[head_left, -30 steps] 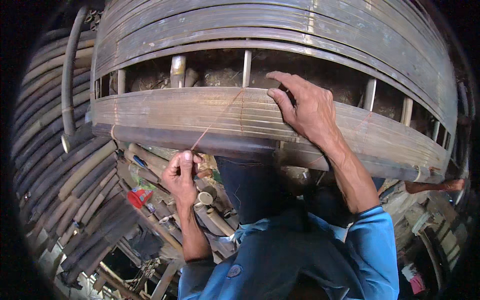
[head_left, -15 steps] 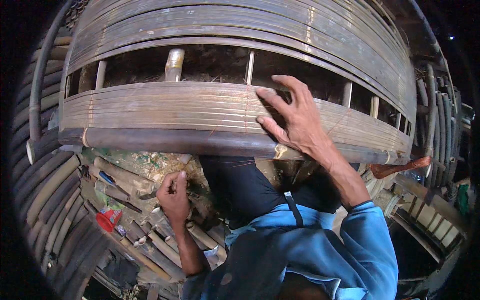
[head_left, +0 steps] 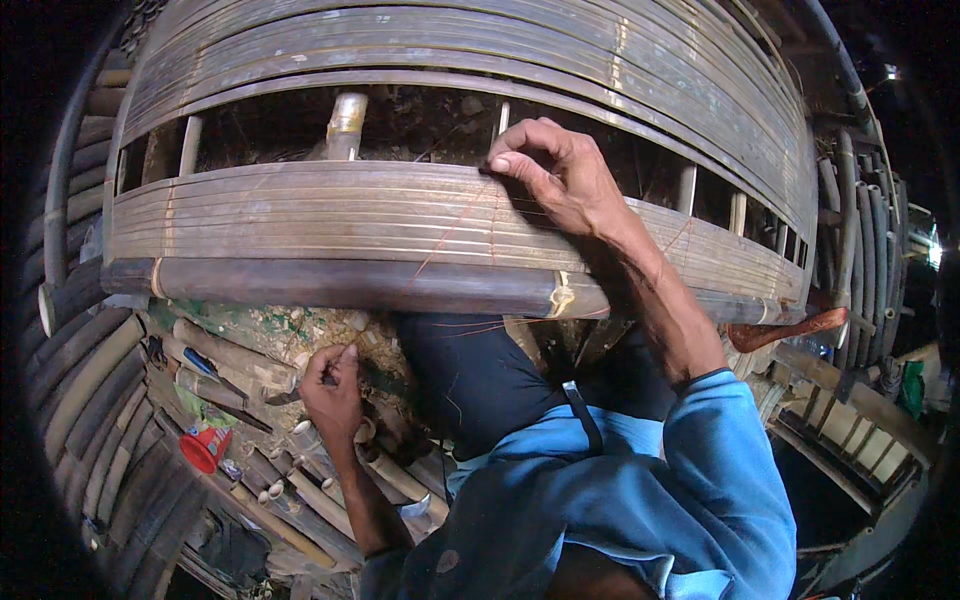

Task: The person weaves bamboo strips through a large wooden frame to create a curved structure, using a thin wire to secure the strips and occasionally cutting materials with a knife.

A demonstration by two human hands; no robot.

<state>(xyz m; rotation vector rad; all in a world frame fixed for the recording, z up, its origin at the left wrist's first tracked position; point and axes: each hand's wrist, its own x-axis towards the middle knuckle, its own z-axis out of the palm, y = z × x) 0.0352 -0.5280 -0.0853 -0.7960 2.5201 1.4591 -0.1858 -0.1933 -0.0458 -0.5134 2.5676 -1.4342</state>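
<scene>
A panel of bamboo slats (head_left: 340,212) spans the view in front of me, edged by a thick dark bamboo pole (head_left: 330,284). My right hand (head_left: 570,180) is closed in a pinch at the upper edge of the near slats. Thin orange wire (head_left: 494,225) crosses the slats and leads up to its fingertips. Below the pole, my left hand (head_left: 332,390) is held up with thumb and fingers pressed together. Whatever it grips is too fine to make out. More thin strands stretch over my dark-clothed thigh, beneath the pole.
Bamboo poles lie stacked at the left (head_left: 85,400) and cut bamboo tubes (head_left: 320,505) at the lower left. A red funnel-shaped object (head_left: 205,450) and a blue-handled tool (head_left: 200,361) lie there too. A brown, wooden-looking handle (head_left: 790,330) juts out at the right.
My right hand has gone from spread fingers over the slats to a pinch at their upper edge, moving slightly up and left. The left hand stays pinched, a little further left.
</scene>
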